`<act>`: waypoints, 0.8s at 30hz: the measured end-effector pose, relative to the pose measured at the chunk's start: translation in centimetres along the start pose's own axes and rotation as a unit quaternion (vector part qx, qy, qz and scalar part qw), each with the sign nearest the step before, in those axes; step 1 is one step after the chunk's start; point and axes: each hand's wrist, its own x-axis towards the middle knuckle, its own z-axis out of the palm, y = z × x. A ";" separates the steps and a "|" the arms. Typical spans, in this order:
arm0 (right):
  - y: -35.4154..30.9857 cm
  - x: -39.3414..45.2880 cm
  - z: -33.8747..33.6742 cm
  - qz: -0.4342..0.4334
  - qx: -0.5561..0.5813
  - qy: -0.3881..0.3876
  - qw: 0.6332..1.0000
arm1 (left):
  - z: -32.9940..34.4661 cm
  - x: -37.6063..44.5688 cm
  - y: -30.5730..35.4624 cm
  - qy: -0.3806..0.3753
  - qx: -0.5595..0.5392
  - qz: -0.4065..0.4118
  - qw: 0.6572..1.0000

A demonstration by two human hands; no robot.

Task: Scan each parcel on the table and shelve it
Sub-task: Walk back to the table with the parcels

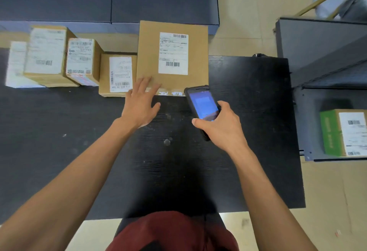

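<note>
Our right hand (219, 124) grips the scanner (202, 105) over the dark desk (248, 111), screen lit, top end near the big parcel (172, 56). Our left hand (141, 103) is spread, fingertips on that parcel's near-left corner. Smaller parcel (117, 74) touches its left side; more boxes further left. Green-sided parcel (343, 131) sits on the shelf (309, 123), far right.

Blurred parcels (47, 56) at far left, green box (344, 132) cut by right edge.
</note>
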 end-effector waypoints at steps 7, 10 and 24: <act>-3.5 -0.6 0.7 -0.010 -0.027 -0.008 1.000 | 0.9 -1.8 0.5 -0.007 0.006 -0.010 1.000; -4.0 -0.7 1.0 -0.010 -0.034 -0.005 0.999 | 1.2 -2.0 0.5 -0.014 0.012 -0.011 1.000; -3.8 -1.1 1.7 -0.016 -0.058 -0.021 0.998 | 1.0 -2.0 0.7 -0.020 0.012 -0.009 1.000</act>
